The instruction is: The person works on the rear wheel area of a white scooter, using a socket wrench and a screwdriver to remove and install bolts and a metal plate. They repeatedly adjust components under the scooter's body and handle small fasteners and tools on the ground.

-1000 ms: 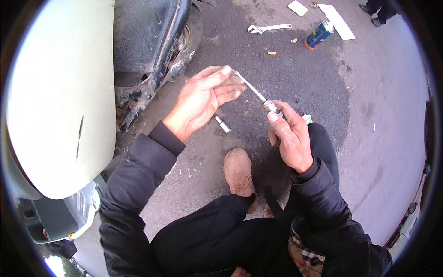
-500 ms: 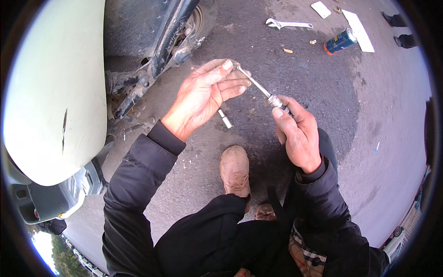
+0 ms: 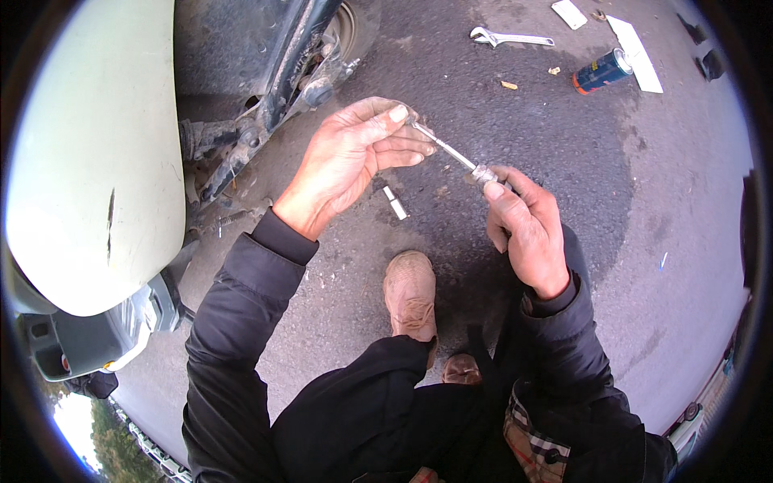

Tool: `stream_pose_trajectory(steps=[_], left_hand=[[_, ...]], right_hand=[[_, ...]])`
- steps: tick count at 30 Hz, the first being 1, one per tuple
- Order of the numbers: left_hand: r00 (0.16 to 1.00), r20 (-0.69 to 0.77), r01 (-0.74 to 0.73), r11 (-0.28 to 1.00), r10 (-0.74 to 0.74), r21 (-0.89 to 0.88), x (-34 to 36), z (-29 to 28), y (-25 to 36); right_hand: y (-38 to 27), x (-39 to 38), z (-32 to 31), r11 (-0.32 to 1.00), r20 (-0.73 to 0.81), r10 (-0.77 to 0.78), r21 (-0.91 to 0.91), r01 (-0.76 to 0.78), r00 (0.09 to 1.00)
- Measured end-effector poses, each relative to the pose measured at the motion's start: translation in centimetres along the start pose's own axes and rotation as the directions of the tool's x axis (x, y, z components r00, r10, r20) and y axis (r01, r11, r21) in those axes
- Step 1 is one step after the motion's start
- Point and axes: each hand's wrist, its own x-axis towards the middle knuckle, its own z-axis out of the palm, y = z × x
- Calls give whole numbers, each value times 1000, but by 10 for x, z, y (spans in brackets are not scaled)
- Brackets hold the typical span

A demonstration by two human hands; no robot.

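Observation:
My right hand (image 3: 527, 225) is closed around the handle end of a screwdriver-like tool (image 3: 452, 154), which has a slim silver shaft and a knurled metal collar. The shaft slants up and left to my left hand (image 3: 354, 153). There the tool's tip meets the left fingertips, with the thumb in front and the fingers curled behind. Whether a small piece sits at that tip is too fine to make out. On the asphalt below the left hand lies a short silver tube (image 3: 394, 203), apart from both hands.
At left stands a vehicle with a pale scratched panel (image 3: 97, 161) and dirty metal linkage (image 3: 250, 141). Farther off lie an adjustable wrench (image 3: 513, 38), a blue can (image 3: 602, 72), a white board (image 3: 636, 55) and a small white card (image 3: 570, 14). My shoe (image 3: 411, 290) is below.
My right hand has shifted slightly right with the tool, while its tip stays at my left fingertips. The view has moved a little, so things on the ground appear shifted.

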Motion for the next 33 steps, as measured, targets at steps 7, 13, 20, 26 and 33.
stream_pose_trajectory(steps=[7, 13, 20, 26, 33], left_hand=[[999, -35, 17, 989, -12, 148, 0, -2, 6], [998, 10, -64, 994, 63, 88, 7, -7, 15], [970, -238, 16, 984, -58, -178, -7, -17, -9], [948, -308, -128, 984, 85, -122, -3, -35, -1], [941, -321, -150, 982, 105, -117, 3, -29, 3]], right_hand=[[6, 11, 6, 966, -17, -130, -227, 123, 991], [8, 28, 22, 966, 113, 54, 247, -81, 992], [4, 60, 60, 947, 59, 6, 319, -24, 998], [15, 85, 75, 969, 67, -53, 243, 35, 996], [23, 101, 80, 977, -8, -192, 97, 192, 981]])
